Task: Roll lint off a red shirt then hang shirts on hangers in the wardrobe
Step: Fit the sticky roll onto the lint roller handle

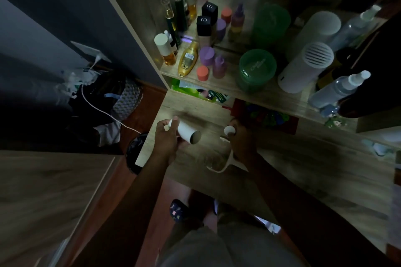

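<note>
Left hand (167, 136) grip: curled round the lint roll (188, 133), held above the surface (293, 169). The roll's long axis ran left to right, open core end facing the right hand (240, 138). Right hand grip: closed round the roller handle (226, 163), rounded white tip toward the core, near but apart. Judgement: seat core on handle next. Red shirt not in view.

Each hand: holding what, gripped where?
The left hand grips the white tube at its narrow end, open end free. The right hand grips the white handle near its round tip.
</note>
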`<state>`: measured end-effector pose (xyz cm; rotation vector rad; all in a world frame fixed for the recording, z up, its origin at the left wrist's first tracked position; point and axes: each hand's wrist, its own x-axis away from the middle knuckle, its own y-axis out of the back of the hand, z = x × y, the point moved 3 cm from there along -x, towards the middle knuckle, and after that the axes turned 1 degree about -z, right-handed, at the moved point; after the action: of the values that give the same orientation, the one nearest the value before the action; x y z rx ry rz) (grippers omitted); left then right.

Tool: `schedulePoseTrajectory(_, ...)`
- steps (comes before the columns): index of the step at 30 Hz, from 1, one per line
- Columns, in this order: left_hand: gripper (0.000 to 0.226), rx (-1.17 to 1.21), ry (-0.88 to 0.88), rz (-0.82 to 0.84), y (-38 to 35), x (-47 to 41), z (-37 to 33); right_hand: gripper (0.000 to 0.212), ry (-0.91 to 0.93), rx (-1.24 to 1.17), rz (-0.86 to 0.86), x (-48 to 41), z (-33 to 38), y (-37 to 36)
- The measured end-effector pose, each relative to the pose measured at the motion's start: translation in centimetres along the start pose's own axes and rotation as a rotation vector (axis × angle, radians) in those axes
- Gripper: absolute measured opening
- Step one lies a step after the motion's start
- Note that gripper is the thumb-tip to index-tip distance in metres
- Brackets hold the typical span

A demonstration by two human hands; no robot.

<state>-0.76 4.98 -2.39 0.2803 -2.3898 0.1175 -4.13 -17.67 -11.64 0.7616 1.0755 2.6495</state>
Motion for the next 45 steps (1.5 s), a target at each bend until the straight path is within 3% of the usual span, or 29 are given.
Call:
schedulePoseTrajectory(7,0.041,0.083,0.063,-0.027,0.1,-0.6,-0.3,0.015,0.001,-0.439,0.026,0.7,2.8,2.7)
schedulePoseTrajectory(10,0.054,0.112,0.057,-0.043,0.2,-0.9,-0.7,0.015,0.085,-0.61,0.151,1.6,5.6,4.4)
schedulePoseTrajectory(15,0.053,0.136,0.056,-0.05,-0.3,-0.8,-1.5,0.018,0.246,-0.777,0.251,3.3,9.7,5.6)
schedulePoseTrajectory(25,0.056,0.106,0.018,-0.014,-0.8,-0.2,-2.4,0.018,0.352,-0.776,0.237,4.3,11.1,5.5)
schedulePoseTrajectory(36,0.053,0.115,0.001,0.027,-1.7,1.4,-3.3,0.014,0.313,-0.745,0.185,4.8,11.7,5.8)
schedulePoseTrajectory(41,0.05,0.012,-0.053,0.203,-2.0,2.8,-4.6,0.014,0.313,-0.754,0.169,4.6,11.6,6.1)
schedulePoseTrajectory(45,0.068,-0.052,-0.054,0.335,-1.8,3.6,-4.9,0.013,0.317,-0.765,0.191,4.4,11.3,6.4)
